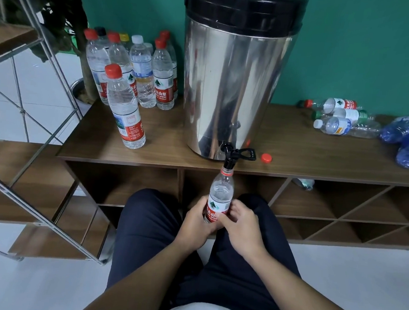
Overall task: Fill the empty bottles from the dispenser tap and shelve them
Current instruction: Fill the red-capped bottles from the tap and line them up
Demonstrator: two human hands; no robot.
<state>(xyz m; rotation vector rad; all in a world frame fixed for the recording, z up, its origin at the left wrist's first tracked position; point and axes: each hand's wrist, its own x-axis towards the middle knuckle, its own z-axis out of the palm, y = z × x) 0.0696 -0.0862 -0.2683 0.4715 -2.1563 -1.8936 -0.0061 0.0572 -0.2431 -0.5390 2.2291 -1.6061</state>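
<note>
A clear uncapped bottle [221,192] with a red label stands upright under the black tap [230,156] of a steel dispenser [235,84]; its mouth sits at the spout and water fills most of it. My left hand [195,220] grips its lower body from the left. My right hand [239,224] grips it from the right. A loose red cap [266,158] lies on the shelf top right of the tap. Several filled, capped bottles [141,73] stand left of the dispenser, one [125,108] nearer the front. Empty bottles [339,116] lie at the right.
The wooden shelf unit [150,156] has open cubbies below, one holding a lying bottle [304,183]. Crushed blue bottles [407,142] lie at the far right. A metal-framed wooden rack [28,166] stands to the left, with a potted plant [79,90] behind. My knees are close to the shelf front.
</note>
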